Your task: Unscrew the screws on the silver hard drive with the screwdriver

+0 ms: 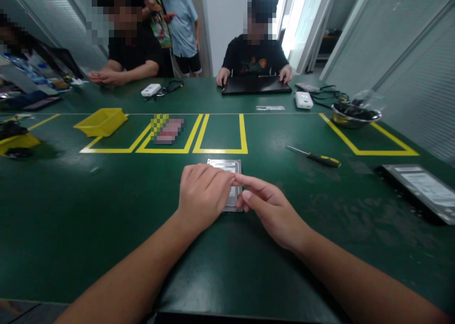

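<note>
A silver hard drive (227,166) lies flat on the green table (106,205) in front of me. My left hand (202,193) rests palm down over its left and near part, fingers together, covering much of it. From the right, my right hand (268,205) touches the drive's right edge with index finger and thumb. The near end of the drive is hidden under both hands.
A yellow-handled screwdriver (316,157) lies to the right. Further right sit a metal bowl (355,115) and a second drive (423,189). A yellow bin (101,121) stands at the left among yellow taped boxes (220,149). Across the table, people sit, one with a laptop (256,85).
</note>
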`<state>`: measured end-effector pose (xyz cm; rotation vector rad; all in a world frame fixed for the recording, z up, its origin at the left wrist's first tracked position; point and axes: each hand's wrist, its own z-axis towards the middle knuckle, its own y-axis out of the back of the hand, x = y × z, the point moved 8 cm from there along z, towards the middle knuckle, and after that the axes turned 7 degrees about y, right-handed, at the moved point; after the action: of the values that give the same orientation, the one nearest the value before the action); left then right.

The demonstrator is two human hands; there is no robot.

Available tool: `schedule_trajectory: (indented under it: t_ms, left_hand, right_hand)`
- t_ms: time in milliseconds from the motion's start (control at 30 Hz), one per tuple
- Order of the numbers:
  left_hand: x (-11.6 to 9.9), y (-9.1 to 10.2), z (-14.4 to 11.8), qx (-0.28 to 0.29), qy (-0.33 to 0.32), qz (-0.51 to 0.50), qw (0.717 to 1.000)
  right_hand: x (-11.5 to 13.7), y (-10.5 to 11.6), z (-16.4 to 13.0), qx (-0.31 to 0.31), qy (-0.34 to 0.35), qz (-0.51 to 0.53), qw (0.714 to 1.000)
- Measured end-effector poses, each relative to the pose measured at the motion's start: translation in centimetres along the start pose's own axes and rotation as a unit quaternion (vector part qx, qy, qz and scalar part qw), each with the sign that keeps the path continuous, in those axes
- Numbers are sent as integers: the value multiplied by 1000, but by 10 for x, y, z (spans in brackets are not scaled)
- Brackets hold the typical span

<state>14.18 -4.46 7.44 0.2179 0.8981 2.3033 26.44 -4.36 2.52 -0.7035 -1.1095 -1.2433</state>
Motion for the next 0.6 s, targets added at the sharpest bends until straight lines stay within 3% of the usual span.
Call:
schedule_trajectory:
  t_ms: [167,300,600]
  left_hand:
    - [12,-13,1,80,76,-86,990]
    - [13,-13,4,102,87,-150,980]
    - [6,-19,2,187,81,-214,955]
  right_hand:
    - [14,15,1,-25,72,-202,976]
    - [19,12,-1,24,103,-329,938]
    - [13,-3,-3,106,96,-455,879]
